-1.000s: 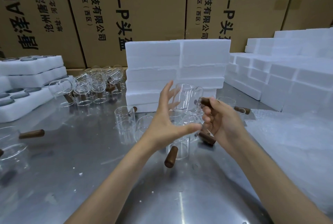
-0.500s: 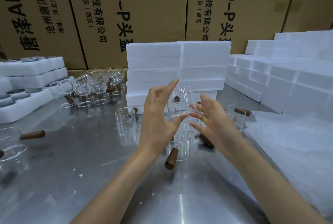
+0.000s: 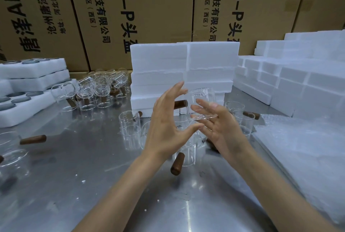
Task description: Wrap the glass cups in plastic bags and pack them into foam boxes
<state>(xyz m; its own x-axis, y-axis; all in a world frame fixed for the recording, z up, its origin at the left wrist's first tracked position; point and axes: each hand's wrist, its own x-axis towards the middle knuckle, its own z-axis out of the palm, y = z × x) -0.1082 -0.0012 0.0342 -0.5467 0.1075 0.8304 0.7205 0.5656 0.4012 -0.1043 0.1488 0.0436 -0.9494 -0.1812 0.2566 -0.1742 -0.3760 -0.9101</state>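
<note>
I looked down at a shiny metal table (image 3: pixel 78 185) with tall brown cardboard boxes (image 3: pixel 145 13) standing behind it. On the far left, white foam trays (image 3: pixel 35 75) with round holes lay stacked. Next to them stood a bunch of glass cups (image 3: pixel 99 90) with brown wooden handles. One cup with a handle (image 3: pixel 32 139) sat alone near the left edge. In the middle, a stack of foam boxes (image 3: pixel 184 67) rose up, with more cups on the table in front of it.

My left hand (image 3: pixel 168 125) was up in the air, fingers straight and spread, thumb reaching right. It touched the held glass cup (image 3: pixel 202 101) with its fingertips. My right hand (image 3: pixel 222 129) was also spread wide, its fingers under the cup's bottom. The cup was between both hands, above the table, its wooden handle (image 3: pixel 180 104) poking left. I could not tell if a bag was on it.

On the right, more foam boxes (image 3: pixel 291 79) were piled up, and bubbly plastic sheets (image 3: pixel 306 149) lay near them.
</note>
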